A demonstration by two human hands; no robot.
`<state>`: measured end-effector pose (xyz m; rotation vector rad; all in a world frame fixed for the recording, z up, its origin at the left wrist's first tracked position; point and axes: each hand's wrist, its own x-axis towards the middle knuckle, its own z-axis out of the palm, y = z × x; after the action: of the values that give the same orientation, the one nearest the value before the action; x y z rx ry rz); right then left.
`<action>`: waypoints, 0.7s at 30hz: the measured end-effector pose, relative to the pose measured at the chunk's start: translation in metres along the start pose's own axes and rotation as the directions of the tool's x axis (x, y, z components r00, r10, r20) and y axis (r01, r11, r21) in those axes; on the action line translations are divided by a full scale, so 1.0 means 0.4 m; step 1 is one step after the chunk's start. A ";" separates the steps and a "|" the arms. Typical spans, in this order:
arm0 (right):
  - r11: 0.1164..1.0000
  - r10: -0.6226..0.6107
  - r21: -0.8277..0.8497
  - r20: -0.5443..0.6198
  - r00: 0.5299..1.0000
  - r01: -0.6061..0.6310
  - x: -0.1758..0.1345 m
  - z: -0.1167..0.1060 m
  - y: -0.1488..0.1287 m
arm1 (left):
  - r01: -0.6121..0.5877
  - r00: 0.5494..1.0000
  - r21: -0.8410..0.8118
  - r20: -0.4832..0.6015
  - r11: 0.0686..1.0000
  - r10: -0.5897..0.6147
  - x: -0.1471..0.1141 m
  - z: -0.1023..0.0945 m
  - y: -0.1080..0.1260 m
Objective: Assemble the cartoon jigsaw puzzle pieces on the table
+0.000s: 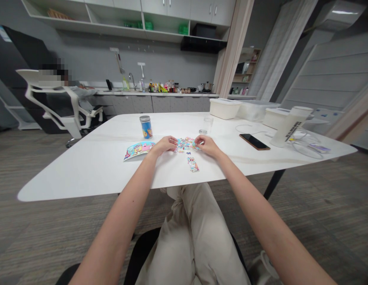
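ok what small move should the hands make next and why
I'd probably have the right hand try the dark blue piece against the picture block: that piece lies loose just beyond the block's far end, and the right hand and left hand are close by, at the piece pile. Whether it fits, I can't tell.

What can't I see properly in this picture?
All in the head view:
Puzzle pieces: too small to make out each one's picture.
Right hand: too small to tell whether it holds a piece.
Picture sheet: right end partly hidden by the left hand.
Seated person: head blurred, body partly behind the chair.
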<state>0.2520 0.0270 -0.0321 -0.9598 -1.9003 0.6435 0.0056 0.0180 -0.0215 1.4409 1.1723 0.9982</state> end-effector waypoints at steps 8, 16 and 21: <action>0.995 -0.087 -0.048 0.095 0.992 0.092 0.002 -0.002 0.015 | 0.001 1.000 0.017 0.017 1.000 -0.001 -0.002 0.002 0.004; 0.995 -0.074 -0.059 0.090 0.993 0.079 0.004 0.000 0.025 | 0.000 1.000 0.024 0.019 1.000 0.000 -0.003 0.004 0.004; 0.993 -0.074 -0.084 0.076 0.994 0.081 0.007 0.002 0.030 | -0.001 1.000 0.037 0.015 0.999 0.000 0.002 0.000 0.000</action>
<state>0.2547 0.0362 -0.0402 -0.9226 -2.0339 0.5611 0.0059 0.0190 -0.0214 1.4756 1.1855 0.9694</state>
